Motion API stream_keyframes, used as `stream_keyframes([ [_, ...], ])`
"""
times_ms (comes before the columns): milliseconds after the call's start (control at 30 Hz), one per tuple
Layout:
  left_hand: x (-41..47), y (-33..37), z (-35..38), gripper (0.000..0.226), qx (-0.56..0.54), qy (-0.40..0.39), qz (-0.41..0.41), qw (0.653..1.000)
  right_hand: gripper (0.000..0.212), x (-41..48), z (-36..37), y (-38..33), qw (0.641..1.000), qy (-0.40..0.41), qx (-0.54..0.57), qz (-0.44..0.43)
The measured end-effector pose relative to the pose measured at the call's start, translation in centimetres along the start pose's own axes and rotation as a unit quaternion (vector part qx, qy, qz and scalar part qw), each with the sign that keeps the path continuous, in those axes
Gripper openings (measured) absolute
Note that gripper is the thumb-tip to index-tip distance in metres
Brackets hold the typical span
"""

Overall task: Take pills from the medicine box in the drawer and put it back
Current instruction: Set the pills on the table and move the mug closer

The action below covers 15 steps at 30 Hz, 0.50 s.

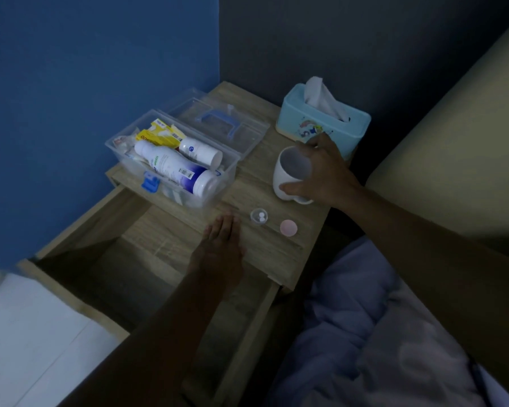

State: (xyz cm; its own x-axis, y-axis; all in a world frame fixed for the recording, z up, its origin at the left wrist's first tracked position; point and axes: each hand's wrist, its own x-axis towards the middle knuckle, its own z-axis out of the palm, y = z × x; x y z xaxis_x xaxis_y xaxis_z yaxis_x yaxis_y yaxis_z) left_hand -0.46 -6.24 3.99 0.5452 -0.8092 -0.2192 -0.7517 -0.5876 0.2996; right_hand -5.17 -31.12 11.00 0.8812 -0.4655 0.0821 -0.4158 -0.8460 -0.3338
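The head view looked down on a wood-grain nightstand (247, 183) with its drawer (147, 277) pulled open below. On the top, at the left, sat the medicine box (171, 163), a clear plastic rectangular tub with thin walls and a blue latch on its near side. Inside lay two white cylindrical bottles (174, 168) on their sides, yellow packets and other small packs. Its clear lid (218, 121), with a blue handle, lay open just behind it.

Near the front edge stood a small round clear cup (259, 215) holding two white pills, with a flat pink round cap (288, 227) just beside it.

The right hand (321, 171) was wrapped around a smooth white mug (291, 174), thumb across the near wall and fingers curled behind the rim. The left hand (221, 248) rested flat on the top, fingers straight and together, gripping nothing.

A pale blue plastic tissue box (323, 124) with white tissue sticking up stood behind the mug.
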Motion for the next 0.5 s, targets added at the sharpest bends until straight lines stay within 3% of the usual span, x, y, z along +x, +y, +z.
stream_keyframes([
  [367, 0.3, -0.2, 0.4, 0.066, -0.011, 0.001, -0.001, 1.000, 0.101, -1.1, 0.6, -1.2, 0.999, -0.032, 0.015, -0.004],
  [500, -0.4, -1.6, -1.3, 0.062, -0.114, -0.016, 0.016, 0.993, 0.109, -1.1, 0.6, -2.2, 0.997, -0.069, 0.008, 0.017],
])
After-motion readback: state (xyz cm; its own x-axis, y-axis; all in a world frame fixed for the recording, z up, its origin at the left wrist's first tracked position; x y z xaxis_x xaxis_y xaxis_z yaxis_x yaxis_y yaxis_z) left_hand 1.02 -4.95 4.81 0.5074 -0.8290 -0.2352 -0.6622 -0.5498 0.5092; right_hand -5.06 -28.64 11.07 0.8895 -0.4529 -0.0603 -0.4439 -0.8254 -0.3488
